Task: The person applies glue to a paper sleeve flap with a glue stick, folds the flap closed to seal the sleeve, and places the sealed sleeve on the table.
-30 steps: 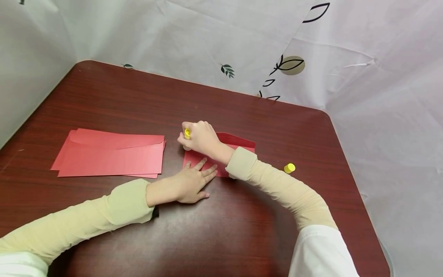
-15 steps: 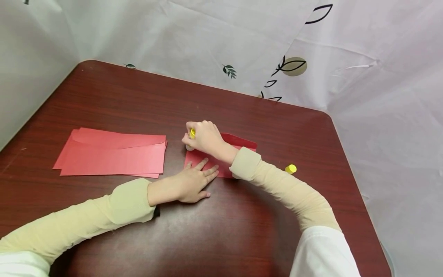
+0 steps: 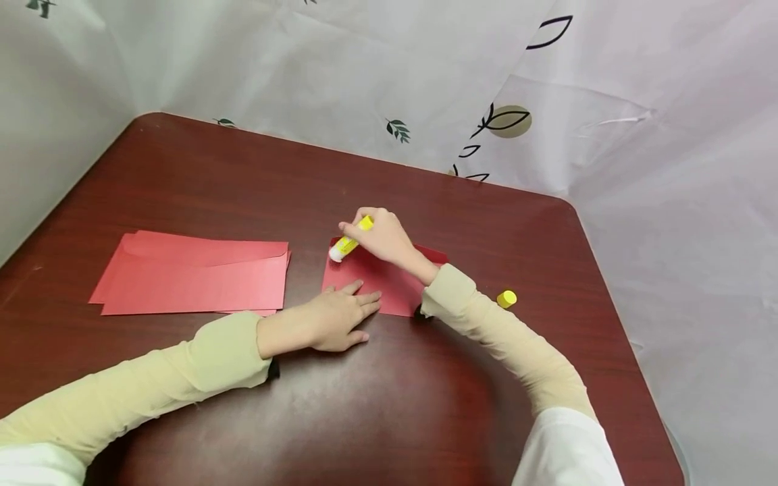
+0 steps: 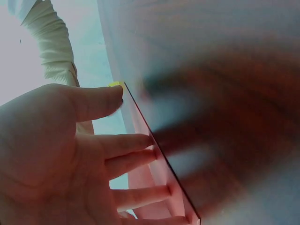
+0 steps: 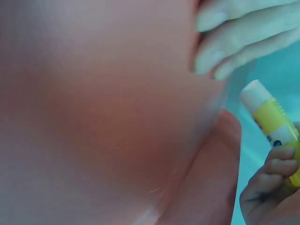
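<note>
A red envelope (image 3: 398, 287) lies on the table with its flap (image 3: 431, 252) spread toward the far side. My left hand (image 3: 337, 320) rests on its near left part, fingers straight and spread; the left wrist view shows the fingertips on the paper by the edge. In my right hand (image 3: 389, 236) I grip a yellow and white glue stick (image 3: 352, 239), tilted, its white end down by the envelope's upper left corner. The right wrist view shows the glue stick (image 5: 269, 115) with my fingers curled round its yellow end. Whether its tip touches the paper I cannot tell.
To the left lies a stack of red envelopes (image 3: 194, 280), slightly fanned. A yellow glue stick cap (image 3: 506, 298) stands right of my right forearm. The brown wooden table (image 3: 389, 418) meets a white patterned curtain (image 3: 340, 74) at its far edge.
My right hand has moved right and lifted with the glue stick, which has gone from upright to tilted. More of the envelope's left end shows. The left hand stays in place.
</note>
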Demonstrator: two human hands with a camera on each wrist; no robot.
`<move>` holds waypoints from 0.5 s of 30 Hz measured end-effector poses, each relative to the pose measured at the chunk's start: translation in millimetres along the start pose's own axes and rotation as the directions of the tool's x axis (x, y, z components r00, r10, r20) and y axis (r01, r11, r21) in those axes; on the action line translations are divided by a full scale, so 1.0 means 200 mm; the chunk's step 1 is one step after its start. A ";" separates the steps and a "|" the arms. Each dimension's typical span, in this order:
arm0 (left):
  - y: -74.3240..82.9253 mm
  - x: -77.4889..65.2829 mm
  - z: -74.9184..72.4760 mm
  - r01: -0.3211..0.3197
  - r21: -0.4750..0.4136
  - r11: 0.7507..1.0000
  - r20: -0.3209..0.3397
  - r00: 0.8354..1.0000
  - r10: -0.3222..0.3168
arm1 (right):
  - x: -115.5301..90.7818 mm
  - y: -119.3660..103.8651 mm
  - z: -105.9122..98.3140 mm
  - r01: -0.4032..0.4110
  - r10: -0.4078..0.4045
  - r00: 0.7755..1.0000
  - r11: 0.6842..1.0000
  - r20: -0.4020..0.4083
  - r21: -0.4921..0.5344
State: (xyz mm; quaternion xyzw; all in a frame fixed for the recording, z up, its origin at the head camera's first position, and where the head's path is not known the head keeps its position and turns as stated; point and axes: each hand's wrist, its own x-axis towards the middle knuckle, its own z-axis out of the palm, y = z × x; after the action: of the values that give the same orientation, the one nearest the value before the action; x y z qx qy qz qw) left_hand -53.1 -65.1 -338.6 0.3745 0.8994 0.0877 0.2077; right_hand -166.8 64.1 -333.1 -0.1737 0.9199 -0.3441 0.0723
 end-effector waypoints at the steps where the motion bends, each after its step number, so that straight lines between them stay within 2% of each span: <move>1: 0.00 0.00 0.00 -0.010 0.006 1.000 -0.013 1.000 0.010 | 0.00 0.01 -0.02 -0.029 0.029 1.000 0.996 0.003 0.081; 3: -0.02 0.02 -0.01 -0.038 0.032 0.999 -0.045 0.998 0.040 | 0.00 0.04 -0.06 -0.069 0.070 0.998 0.972 0.004 0.227; 5: -0.04 0.03 -0.03 -0.068 0.049 0.996 -0.069 0.995 0.071 | 0.01 0.06 -0.11 -0.095 0.102 0.995 0.930 0.000 0.356; 8: -0.07 0.06 -0.07 -0.114 0.057 0.992 -0.086 0.989 0.118 | 0.02 0.10 -0.17 -0.110 0.128 0.992 0.845 0.002 0.524; 10: -0.10 0.08 -0.10 -0.120 0.048 0.992 -0.104 0.987 0.125 | 0.02 0.13 -0.21 -0.126 0.152 0.988 0.774 0.011 0.620; 12: -0.13 0.09 -0.12 -0.097 0.058 0.994 -0.168 0.980 0.105 | 0.01 0.16 -0.23 -0.141 0.173 0.985 0.699 0.026 0.701; 15: -0.16 0.13 -0.14 0.028 0.075 0.997 -0.320 0.947 -0.002 | 0.00 0.22 -0.25 -0.162 0.213 0.976 0.605 0.038 0.779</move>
State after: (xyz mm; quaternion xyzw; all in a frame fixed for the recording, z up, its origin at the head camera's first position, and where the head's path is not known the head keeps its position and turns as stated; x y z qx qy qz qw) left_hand -101.8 -69.6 -331.0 0.3564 0.9267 0.1103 0.0451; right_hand -192.1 125.0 -323.8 -0.0179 0.6955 -0.7027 0.1488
